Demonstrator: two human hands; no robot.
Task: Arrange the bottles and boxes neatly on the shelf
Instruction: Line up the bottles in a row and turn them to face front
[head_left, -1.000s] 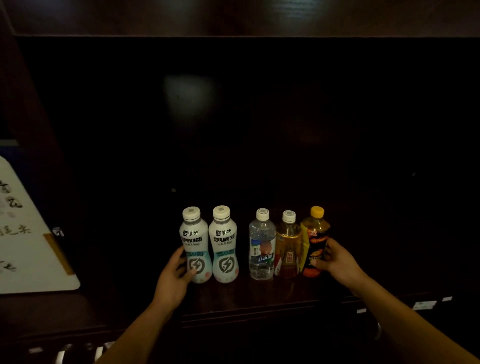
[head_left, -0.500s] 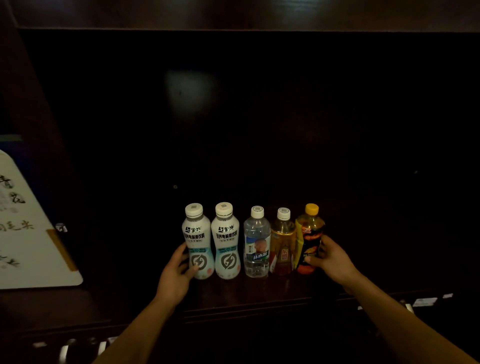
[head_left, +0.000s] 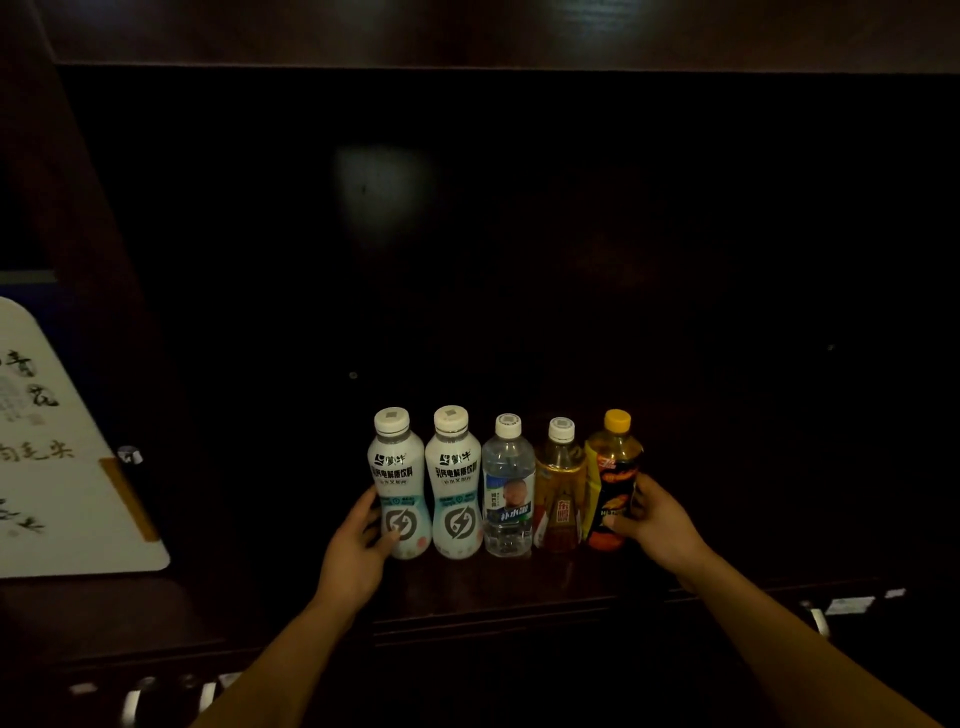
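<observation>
Several bottles stand upright in a tight row on the dark wooden shelf (head_left: 519, 587). From the left: two white bottles (head_left: 396, 467) (head_left: 456, 483), a clear water bottle (head_left: 508, 488), an amber tea bottle (head_left: 561, 493) and a yellow-capped orange bottle (head_left: 610, 467). My left hand (head_left: 358, 540) grips the lower part of the leftmost white bottle from its left side. My right hand (head_left: 652, 519) grips the yellow-capped bottle from its right side. No boxes are visible.
A white board with black calligraphy (head_left: 57, 467) leans at the left. The shelf's back wall is dark, with wide dark space left and right of the row. Metal handles (head_left: 140, 696) and small white labels (head_left: 852, 605) show along the lower front edge.
The gap between the second white bottle and the water bottle has closed; both hands moved inward with the end bottles, so the row stands tighter.
</observation>
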